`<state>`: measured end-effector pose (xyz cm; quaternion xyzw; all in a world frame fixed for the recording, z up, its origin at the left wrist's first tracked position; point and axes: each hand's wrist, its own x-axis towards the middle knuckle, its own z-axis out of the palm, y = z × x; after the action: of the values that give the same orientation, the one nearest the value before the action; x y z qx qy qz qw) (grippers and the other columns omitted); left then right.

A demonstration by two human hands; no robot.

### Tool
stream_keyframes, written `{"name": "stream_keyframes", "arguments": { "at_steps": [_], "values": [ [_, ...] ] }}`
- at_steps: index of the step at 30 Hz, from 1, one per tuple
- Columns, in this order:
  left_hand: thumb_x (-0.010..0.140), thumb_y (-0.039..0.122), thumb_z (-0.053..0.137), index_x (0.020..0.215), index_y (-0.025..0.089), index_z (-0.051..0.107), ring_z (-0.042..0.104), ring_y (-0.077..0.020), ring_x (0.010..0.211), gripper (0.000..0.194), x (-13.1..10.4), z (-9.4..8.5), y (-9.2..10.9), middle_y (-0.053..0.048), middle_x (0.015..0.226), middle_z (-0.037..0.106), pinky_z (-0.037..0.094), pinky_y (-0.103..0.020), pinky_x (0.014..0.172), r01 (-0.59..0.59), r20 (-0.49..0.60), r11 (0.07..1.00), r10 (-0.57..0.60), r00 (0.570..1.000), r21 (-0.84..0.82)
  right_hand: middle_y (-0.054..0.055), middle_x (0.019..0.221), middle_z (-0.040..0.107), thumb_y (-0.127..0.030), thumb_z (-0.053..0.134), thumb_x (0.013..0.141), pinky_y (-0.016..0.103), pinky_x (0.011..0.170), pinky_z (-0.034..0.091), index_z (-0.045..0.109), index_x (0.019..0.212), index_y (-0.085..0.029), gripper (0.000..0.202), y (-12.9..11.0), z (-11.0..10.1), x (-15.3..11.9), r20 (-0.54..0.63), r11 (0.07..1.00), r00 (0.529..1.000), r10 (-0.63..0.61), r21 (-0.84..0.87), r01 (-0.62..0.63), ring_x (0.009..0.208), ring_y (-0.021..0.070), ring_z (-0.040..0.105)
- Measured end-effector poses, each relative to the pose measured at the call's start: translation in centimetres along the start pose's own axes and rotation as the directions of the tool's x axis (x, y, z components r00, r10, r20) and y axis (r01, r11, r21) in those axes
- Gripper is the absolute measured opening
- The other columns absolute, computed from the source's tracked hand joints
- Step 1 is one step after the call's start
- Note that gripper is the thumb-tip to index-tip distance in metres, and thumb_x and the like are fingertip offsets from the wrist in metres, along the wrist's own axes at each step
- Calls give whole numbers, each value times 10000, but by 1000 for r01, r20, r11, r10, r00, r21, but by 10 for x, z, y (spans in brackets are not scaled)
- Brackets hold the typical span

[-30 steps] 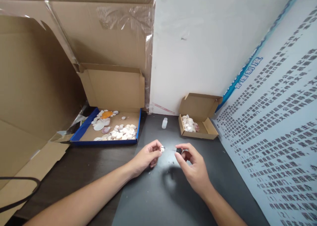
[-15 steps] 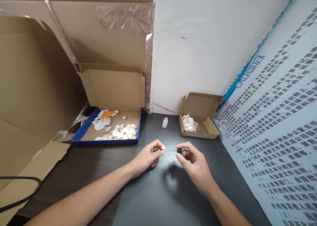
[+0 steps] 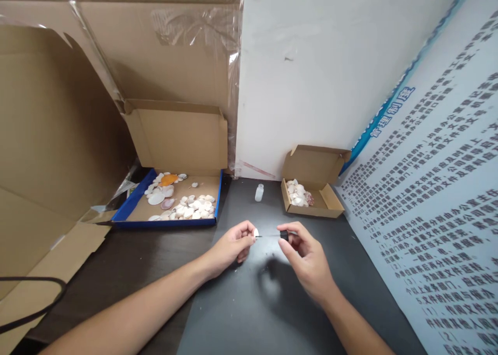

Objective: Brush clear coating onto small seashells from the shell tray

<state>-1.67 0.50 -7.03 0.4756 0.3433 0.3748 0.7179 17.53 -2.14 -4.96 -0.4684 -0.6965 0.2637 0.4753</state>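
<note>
Left hand [image 3: 234, 247]: fingers clamped on shell [image 3: 256, 232] | right hand [image 3: 309, 264]: fingers clamped on black cap [image 3: 284, 235], its brush [image 3: 269, 235] pointing to 9 o'clock, tip at shell | bottle [image 3: 259, 193] upright on table [image 3: 249, 313], 12 o'clock of hands | blue box [image 3: 163, 223] of shells [image 3: 196, 207], 10 o'clock | small box [image 3: 311, 212] of shells, 2 o'clock

From here I count two open boxes [image 3: 163, 223] [image 3: 311, 211], one small bottle [image 3: 259, 193], one black cap [image 3: 284, 235], one orange shell [image 3: 169, 180], and pale shells [image 3: 200, 207] too heaped to number
</note>
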Motion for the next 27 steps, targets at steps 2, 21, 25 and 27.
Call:
{"name": "stream_keyframes", "arguments": {
  "at_steps": [2,21,25,27],
  "values": [
    [798,369,628,819,197,447,277,-41,422,250,-1,1,1,104,555,351,257,-184,420,-2,1,1000,2,1000,16,-10,774,463,-218,557,875,226,523,402,633,1030,-215,172,1,1,0,8,1000,1000,-5,-19,5,580,111,458],
    [792,383,632,822,197,465,286,-46,428,252,-1,0,1,99,556,359,260,-189,427,10,-1,999,-10,1000,31,2,778,481,-213,545,879,242,532,405,636,1013,-217,162,1,-1,0,31,995,998,-62,-80,65,595,125,476],
    [790,382,637,823,195,468,290,-44,428,254,0,0,0,98,561,364,261,-189,428,15,4,999,-15,1000,41,27,844,523,-182,563,856,251,559,415,646,1016,-218,184,1,-1,-1,51,984,995,-85,-154,92,657,140,513],
    [790,379,637,819,194,467,296,-44,429,253,0,0,0,97,562,362,264,-190,430,14,5,999,-14,1000,44,16,811,511,-190,550,869,248,547,419,638,1018,-216,174,1,0,-2,35,992,995,-90,-82,92,640,138,507]
  ]
}}
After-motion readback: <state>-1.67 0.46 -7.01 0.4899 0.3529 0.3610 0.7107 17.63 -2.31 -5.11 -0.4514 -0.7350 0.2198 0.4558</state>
